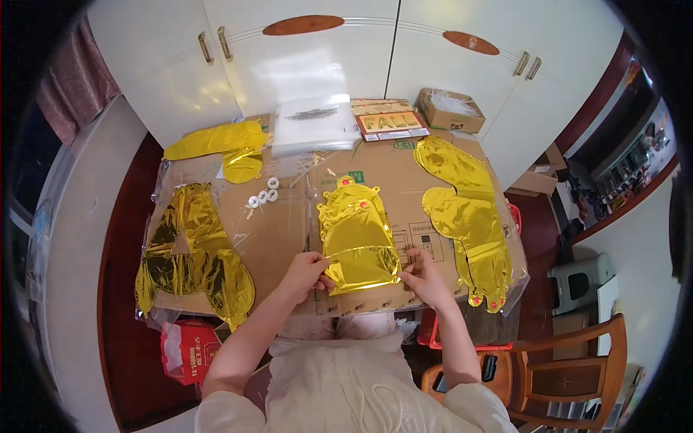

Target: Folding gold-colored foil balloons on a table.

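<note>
A flat, folded gold foil balloon [359, 229] lies on the cardboard-covered table [278, 249] in front of me, with small red spots near its far end. At its near left edge, my left hand [307, 276] pinches the foil between thumb and fingers. My right hand [424, 278] holds the near right corner the same way. To the left is another gold foil balloon [198, 224], flat, with a triangular opening. A third gold balloon [242, 148] rests at the far left, and a long, L-shaped gold balloon [476, 224] stretches along the right side.
Several small white rolls [273, 183] sit left of centre. Clear plastic sleeves [312, 133], a printed card [392, 125] and an open carton [451, 112] line the back, against white cabinets [310, 61]. A red bag [191, 351] is below left; a wooden chair [610, 372] stands right.
</note>
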Demonstrator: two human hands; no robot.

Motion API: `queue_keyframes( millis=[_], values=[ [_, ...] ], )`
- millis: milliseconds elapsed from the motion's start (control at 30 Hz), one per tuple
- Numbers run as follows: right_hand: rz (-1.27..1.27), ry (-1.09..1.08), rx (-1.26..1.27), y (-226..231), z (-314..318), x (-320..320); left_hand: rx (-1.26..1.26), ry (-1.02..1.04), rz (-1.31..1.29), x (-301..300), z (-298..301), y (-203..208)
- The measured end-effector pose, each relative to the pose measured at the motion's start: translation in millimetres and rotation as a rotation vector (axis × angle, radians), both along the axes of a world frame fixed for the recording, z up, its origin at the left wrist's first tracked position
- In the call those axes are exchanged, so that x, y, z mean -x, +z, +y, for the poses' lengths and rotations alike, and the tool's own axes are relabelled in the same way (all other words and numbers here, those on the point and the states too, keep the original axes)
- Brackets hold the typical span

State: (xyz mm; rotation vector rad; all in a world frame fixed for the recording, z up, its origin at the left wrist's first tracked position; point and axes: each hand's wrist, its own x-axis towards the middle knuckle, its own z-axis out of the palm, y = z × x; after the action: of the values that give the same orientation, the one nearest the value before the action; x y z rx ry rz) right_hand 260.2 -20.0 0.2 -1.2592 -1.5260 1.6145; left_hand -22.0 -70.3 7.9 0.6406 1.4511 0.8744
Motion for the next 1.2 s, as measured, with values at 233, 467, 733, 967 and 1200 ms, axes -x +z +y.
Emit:
queue_keyframes(
  millis=[233,467,733,967,1200],
  values=[
    [-0.057,0.057,-0.025,-14,5,-5,0.028,0.024,0.01,-5,1,3],
    [-0.043,0.075,-0.053,-12,3,-3,0.044,0.013,-0.03,2,4,-1],
    [-0.018,0.029,0.054,5,1,3,0.075,-0.095,-0.121,4,1,11],
    [-0.052,0.076,0.066,12,7,9,0.133,-0.144,-0.154,-4,-6,25],
    [0.004,0.058,-0.065,-5,23,14,-0.128,-0.09,-0.003,-3,8,19]
  ],
)
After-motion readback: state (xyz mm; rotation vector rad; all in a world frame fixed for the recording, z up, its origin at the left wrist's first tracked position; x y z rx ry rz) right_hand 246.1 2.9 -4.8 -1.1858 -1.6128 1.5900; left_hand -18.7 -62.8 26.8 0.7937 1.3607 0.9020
